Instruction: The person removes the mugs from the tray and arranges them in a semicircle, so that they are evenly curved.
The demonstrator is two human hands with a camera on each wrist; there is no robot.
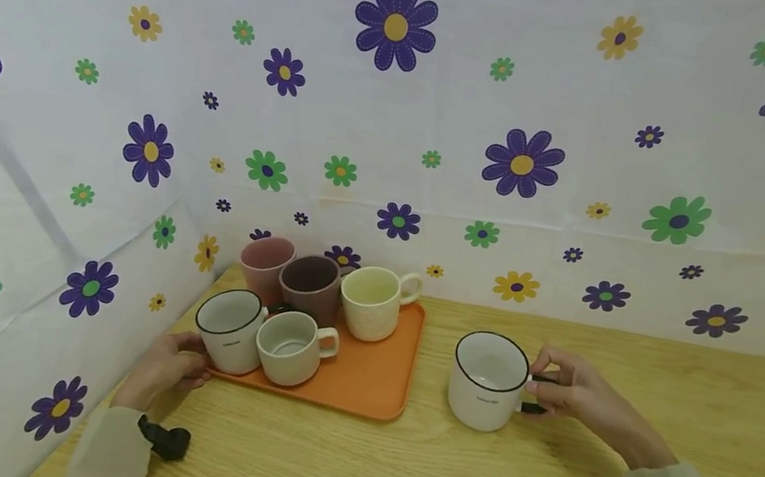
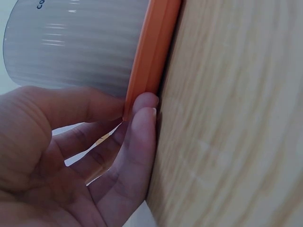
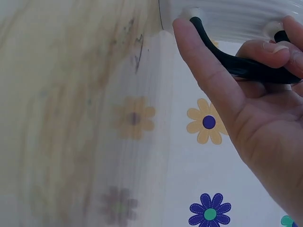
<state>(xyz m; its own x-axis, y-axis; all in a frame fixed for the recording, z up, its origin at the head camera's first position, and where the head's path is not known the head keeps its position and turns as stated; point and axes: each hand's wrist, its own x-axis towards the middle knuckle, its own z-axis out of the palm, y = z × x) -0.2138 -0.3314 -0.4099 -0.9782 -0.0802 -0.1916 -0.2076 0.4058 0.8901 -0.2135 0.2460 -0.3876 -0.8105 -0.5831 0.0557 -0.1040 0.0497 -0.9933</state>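
Note:
My right hand [image 1: 570,394] grips the black handle [image 3: 246,68] of a white enamel-style mug [image 1: 482,402] with a black rim, upright to the right of the tray. At the near left corner of an orange tray [image 1: 369,381], my left hand [image 1: 170,368] pinches the edge, thumb on top and fingers beneath in the left wrist view. Right by that hand, a second black-rimmed white mug [image 1: 229,343] stands on the tray. A small off-white cup [image 1: 288,356] is beside it. Behind them stand a pink mug [image 1: 265,270], a dark mauve mug [image 1: 311,286] and a cream mug [image 1: 370,307].
The tray lies on a light wooden table [image 1: 320,460]. A white flower-printed cloth [image 1: 445,116] hangs behind the table and down its left side. The right part of the tray [image 1: 399,348] shows bare orange surface.

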